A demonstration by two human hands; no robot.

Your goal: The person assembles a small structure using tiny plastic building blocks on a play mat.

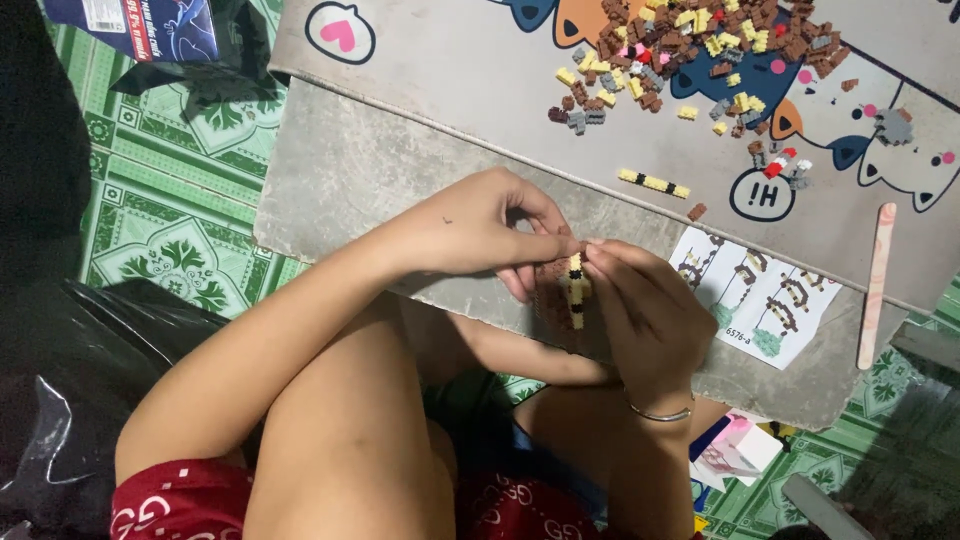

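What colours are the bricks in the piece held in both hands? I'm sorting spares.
Brown, yellow and black bricks make up the held piece, seen in the head view.

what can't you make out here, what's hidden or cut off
Head view:
- Brick model: mostly covered by the left hand and right hand; overall shape unclear.
- Brick pile: cut off by the top edge.
- Instruction sheet: drawings too small to read; its left edge lies behind the right hand.
- Pink stick: its kind is unclear.

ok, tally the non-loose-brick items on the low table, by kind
Half-built brick model, held between left hand and right hand: 1
Yellow-and-black brick strip: 1
Printed instruction sheet: 1
Pink flat stick: 1
Loose brick pile: 1
Total: 5
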